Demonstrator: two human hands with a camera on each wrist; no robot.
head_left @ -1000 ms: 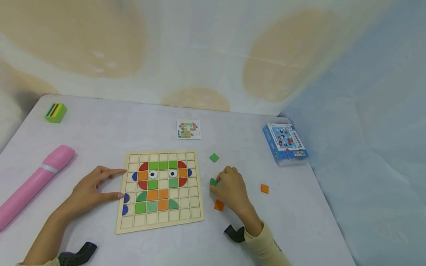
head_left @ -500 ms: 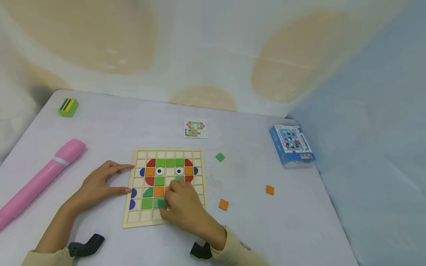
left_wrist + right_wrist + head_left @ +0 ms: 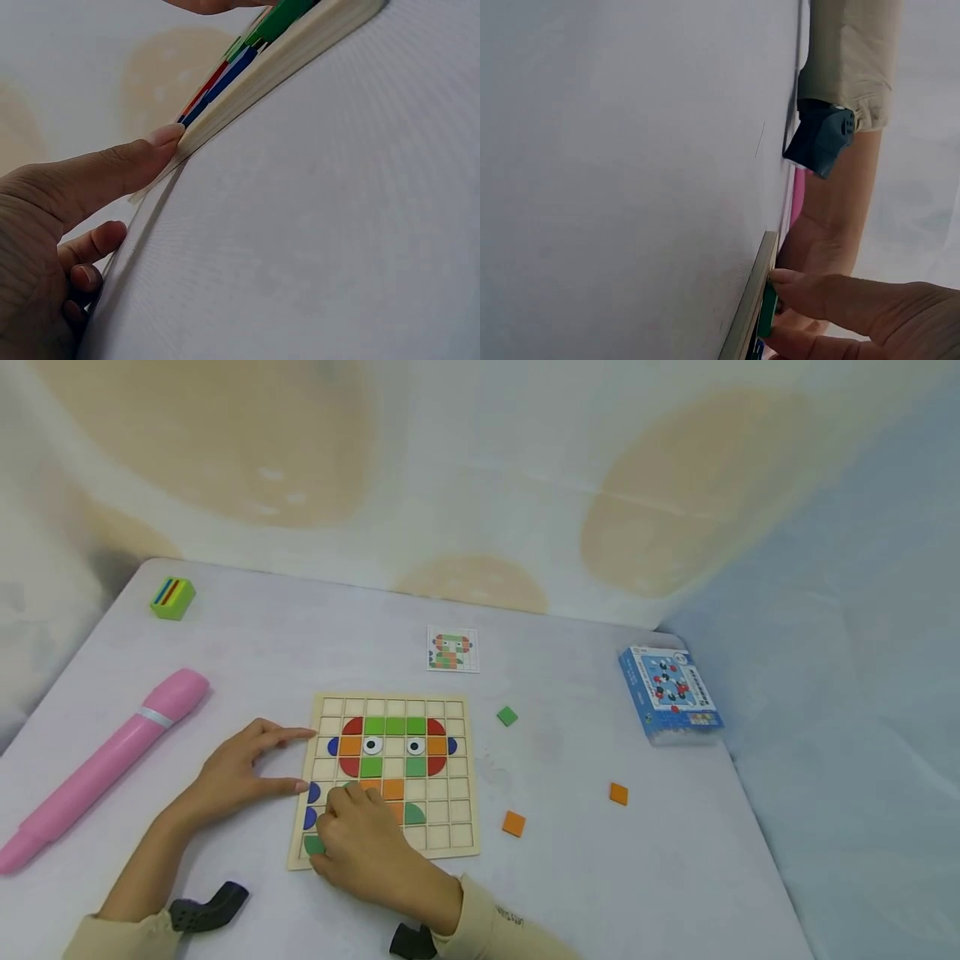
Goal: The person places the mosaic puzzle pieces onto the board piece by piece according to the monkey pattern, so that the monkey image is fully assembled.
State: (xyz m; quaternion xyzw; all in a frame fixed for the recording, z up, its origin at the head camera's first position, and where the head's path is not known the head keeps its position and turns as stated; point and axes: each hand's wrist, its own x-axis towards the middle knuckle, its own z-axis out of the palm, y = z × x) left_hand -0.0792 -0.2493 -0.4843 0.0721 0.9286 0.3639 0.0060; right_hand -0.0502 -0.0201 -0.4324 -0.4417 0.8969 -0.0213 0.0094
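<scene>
A wooden grid board (image 3: 438,847) lies on the table, its cells filled with coloured tiles and two round eye tiles (image 3: 372,745) that form a figure. My left hand (image 3: 232,777) rests its straight index fingertip and thumb tip on the board's left edge. In the left wrist view, the thumb (image 3: 127,169) touches the board's side. My right hand (image 3: 363,843) pinches a dark green quarter-circle tile (image 3: 314,844) over the bottom-left corner cell, just below two blue half-circle tiles (image 3: 311,817). That green tile (image 3: 767,309) shows between thumb and finger at the board's surface in the right wrist view.
Right of the board lie a green square tile (image 3: 507,716) and two orange square tiles (image 3: 513,823). Behind it is a printed pattern card (image 3: 453,649). A blue box (image 3: 670,693) stands at the right, a pink roll (image 3: 112,768) and a lime-green block (image 3: 172,599) at the left.
My right hand picked up the green quarter-circle tile from the table right of the board and carried it left across to the bottom-left corner. My left hand stays at the edge; the head view has shifted slightly.
</scene>
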